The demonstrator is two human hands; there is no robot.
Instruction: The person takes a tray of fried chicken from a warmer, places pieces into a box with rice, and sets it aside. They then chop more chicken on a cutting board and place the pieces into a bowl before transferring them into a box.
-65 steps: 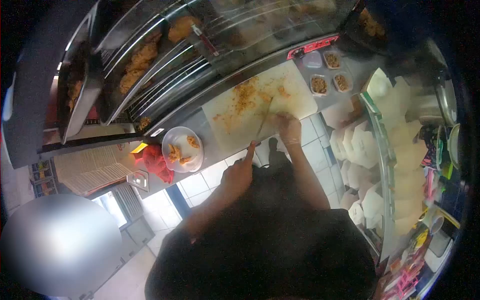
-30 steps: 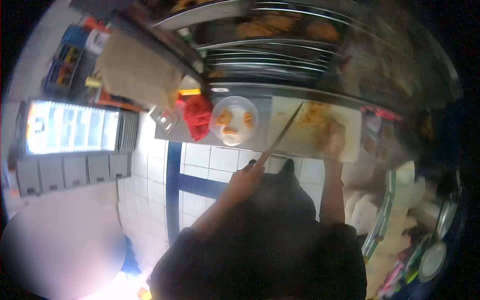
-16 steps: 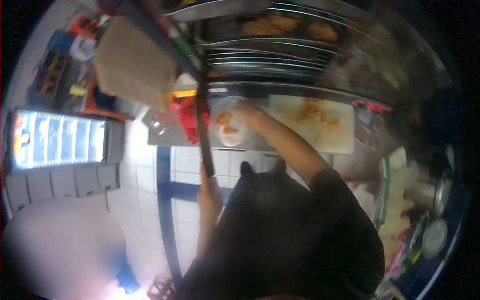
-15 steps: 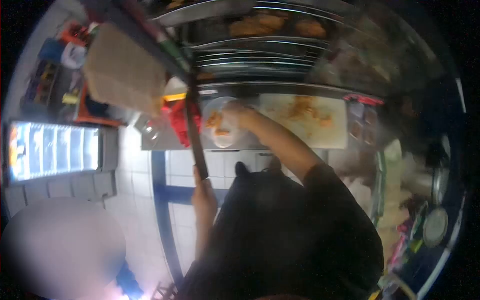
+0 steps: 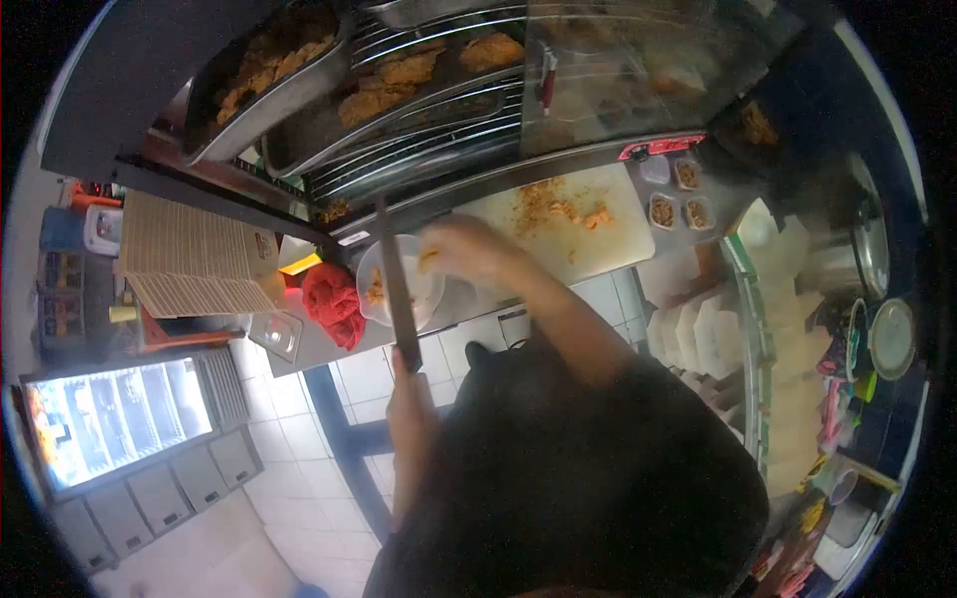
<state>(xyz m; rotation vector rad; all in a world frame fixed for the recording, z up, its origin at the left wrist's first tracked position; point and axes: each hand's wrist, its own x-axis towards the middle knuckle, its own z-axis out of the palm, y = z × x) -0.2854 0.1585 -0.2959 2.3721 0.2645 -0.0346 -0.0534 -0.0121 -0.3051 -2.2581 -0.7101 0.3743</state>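
While left hand (image 5: 411, 404) fingers grip long dark knife (image 5: 396, 284) | right hand (image 5: 461, 249) blurred, grip unclear, over clear bowl (image 5: 384, 299)

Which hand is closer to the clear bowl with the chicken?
Right. The right hand is over the bowl rim; the left hand is below the counter, holding a knife.

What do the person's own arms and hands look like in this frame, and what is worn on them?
Both forearms are bare below short dark sleeves of a dark top. The left hand shows no glove or jewellery that can be made out. The right hand is motion-blurred; whether it wears a thin clear glove cannot be told. No watch, wristband or marking is visible on either arm.
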